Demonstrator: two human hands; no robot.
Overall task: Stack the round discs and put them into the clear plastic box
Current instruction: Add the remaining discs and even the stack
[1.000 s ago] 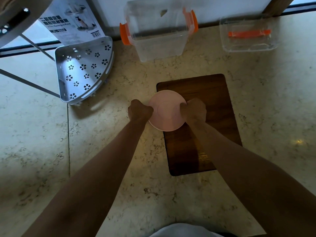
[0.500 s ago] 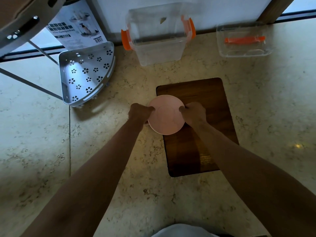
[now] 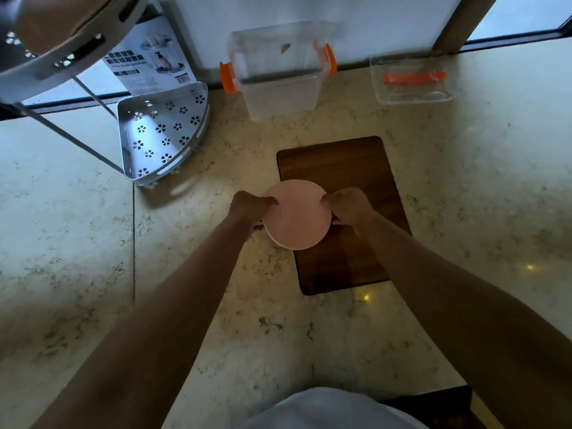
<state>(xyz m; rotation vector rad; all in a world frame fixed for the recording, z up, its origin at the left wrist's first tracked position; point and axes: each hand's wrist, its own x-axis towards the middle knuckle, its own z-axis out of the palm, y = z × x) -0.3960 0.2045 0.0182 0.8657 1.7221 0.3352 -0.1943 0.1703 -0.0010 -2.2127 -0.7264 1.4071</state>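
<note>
A stack of pink round discs hangs over the left edge of a dark wooden board, and only the top disc's face shows. My left hand grips the stack's left rim, fingers curled under it. At the right rim my right hand grips it the same way. The clear plastic box with orange latches stands open against the far wall, well beyond the discs and with nothing visible inside.
The box's clear lid with an orange handle lies at the far right. A white perforated corner shelf lies at the left, with a printed carton and a metal rack frame behind it. The floor is marble tile.
Both hands have lifted the disc stack slightly and shifted their grip on its rims. The camera has tilted, so the board and box sit lower in view.
</note>
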